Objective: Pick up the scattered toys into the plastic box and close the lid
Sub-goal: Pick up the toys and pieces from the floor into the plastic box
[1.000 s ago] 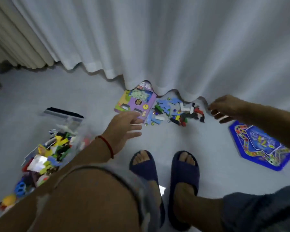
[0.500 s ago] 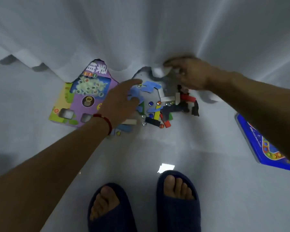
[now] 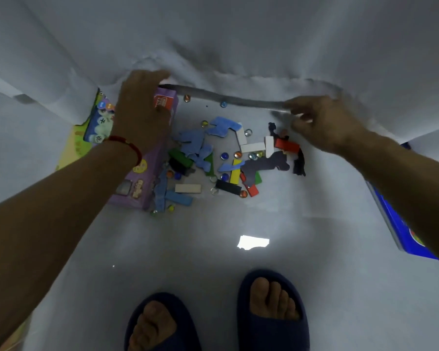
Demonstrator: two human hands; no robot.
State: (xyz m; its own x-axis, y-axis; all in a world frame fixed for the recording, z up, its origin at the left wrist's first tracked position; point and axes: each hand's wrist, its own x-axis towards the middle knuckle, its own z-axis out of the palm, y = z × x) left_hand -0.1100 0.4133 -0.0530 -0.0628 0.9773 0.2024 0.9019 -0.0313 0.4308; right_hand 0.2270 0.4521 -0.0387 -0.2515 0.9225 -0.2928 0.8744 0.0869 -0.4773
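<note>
My left hand (image 3: pixel 142 115) presses flat on the purple game box (image 3: pixel 147 178), its grip spread, steadying it. My right hand (image 3: pixel 325 122) pinches the curtain hem (image 3: pixel 238 100), lifting it clear of the scattered toy pieces (image 3: pixel 228 158) between both grips. The plastic box is out of view.

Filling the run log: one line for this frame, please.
left hand on purple game box | right hand holding white curtain hem up | blocks, marbles on floor | plastic box not in view

Toy pieces (image 3: pixel 228 158) right of game box (image 3: pixel 147 173)
</note>
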